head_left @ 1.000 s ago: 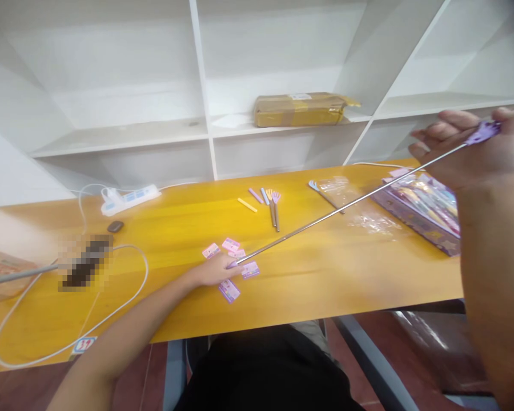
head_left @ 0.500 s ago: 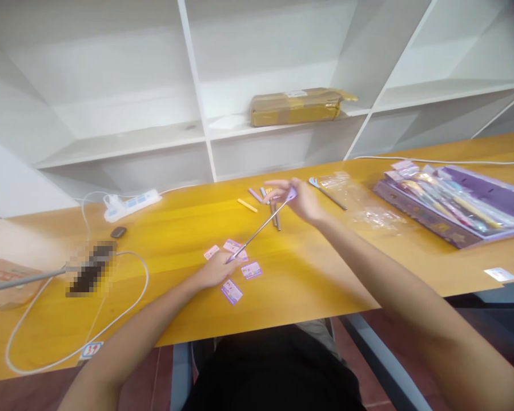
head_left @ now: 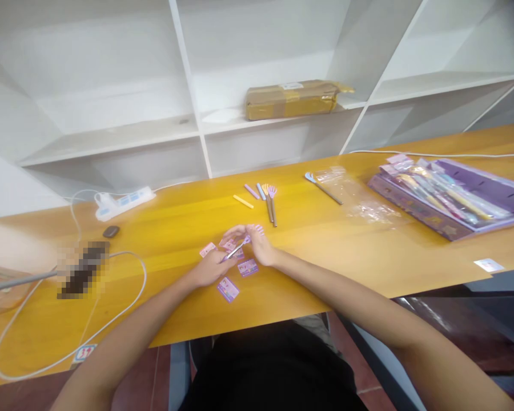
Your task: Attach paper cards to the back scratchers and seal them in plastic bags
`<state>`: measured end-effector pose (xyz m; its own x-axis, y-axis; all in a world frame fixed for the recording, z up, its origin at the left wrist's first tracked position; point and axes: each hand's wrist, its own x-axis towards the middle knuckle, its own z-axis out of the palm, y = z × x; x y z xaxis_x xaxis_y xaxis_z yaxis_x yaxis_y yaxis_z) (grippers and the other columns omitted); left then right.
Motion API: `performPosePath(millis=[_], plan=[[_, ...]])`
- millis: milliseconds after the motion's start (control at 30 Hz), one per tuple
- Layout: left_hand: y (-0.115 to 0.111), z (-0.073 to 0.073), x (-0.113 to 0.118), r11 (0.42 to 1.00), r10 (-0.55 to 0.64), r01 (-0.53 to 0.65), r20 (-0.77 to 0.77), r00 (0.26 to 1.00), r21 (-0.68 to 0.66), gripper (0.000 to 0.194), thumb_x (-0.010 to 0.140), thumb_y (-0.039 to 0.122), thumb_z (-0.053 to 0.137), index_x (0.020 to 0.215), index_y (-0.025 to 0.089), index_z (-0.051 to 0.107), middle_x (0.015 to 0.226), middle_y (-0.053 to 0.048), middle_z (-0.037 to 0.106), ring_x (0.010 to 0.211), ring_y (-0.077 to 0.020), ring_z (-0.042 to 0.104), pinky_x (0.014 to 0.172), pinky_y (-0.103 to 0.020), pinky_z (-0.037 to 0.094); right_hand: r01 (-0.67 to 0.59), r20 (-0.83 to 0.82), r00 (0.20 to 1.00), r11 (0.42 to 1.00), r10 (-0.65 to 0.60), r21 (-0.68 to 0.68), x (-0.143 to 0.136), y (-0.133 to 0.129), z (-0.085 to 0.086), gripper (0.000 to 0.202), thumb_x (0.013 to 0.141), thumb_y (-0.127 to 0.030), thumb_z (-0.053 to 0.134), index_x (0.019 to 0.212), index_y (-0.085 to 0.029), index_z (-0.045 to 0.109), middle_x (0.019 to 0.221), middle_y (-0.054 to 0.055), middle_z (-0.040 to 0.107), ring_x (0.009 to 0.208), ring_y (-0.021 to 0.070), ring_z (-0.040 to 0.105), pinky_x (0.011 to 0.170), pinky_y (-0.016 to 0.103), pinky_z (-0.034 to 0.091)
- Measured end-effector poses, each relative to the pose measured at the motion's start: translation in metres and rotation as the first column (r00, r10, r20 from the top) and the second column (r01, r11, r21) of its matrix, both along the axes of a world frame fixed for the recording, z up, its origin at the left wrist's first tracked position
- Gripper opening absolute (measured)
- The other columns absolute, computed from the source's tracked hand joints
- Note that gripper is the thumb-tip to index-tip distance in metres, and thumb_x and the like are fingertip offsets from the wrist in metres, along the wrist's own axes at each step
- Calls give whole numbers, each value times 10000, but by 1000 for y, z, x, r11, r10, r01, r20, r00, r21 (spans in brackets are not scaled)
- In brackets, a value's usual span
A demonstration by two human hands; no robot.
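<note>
A telescopic back scratcher (head_left: 235, 252) with a metal rod and a purple claw head is in my hands, its rod now short. My left hand (head_left: 212, 268) is closed around its handle end. At the claw, my right hand (head_left: 262, 250) has its fingers loosely stretched to the left, with the claw against its palm side. Below the hands lie several small pink and purple printed cards (head_left: 228, 289). Farther back are a yellow-clawed back scratcher (head_left: 267, 202) and a purple-clawed back scratcher (head_left: 273, 206), side by side. A blue-clawed back scratcher (head_left: 325, 190) lies to their right.
Short coloured sticks, including a yellow stick (head_left: 243, 201), lie near the scratchers. Clear plastic wrappers (head_left: 374, 214) and a purple box (head_left: 420, 205) of bagged scratchers are at right. A power strip (head_left: 126, 202) and white cable (head_left: 143, 279) occupy the left. A taped carton (head_left: 291, 101) sits on the shelf.
My right hand has come down and left toward my left hand, and the scratcher's long rod has slid shorter. The left hand stays over the cards.
</note>
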<state>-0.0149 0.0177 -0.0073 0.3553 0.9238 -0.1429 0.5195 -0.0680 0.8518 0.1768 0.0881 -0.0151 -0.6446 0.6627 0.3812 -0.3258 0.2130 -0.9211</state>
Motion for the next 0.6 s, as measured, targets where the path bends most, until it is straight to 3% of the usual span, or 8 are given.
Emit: performPosePath(millis=[267,600], plan=[[1,0,0,999,-42,42,-51,998,14,471,994,536,522,655,210,496,552,16,460,640,-164,475,594,-284,349,5,5,1000,999,-6,48,3,3,0,804,1066,-767,206,1044,-148,719,1082,132,752,1025,237,709,957,370,542],[2,0,0,999,-33,29,-100,994,-34,534,971,610,467,611,221,404,523,31,426,554,-132,385,544,-280,299,17,-26,1000,1000,-16,24,-2,4,-11,790,1071,-757,217,1078,-140,711,1082,135,752,977,223,712,909,356,563]])
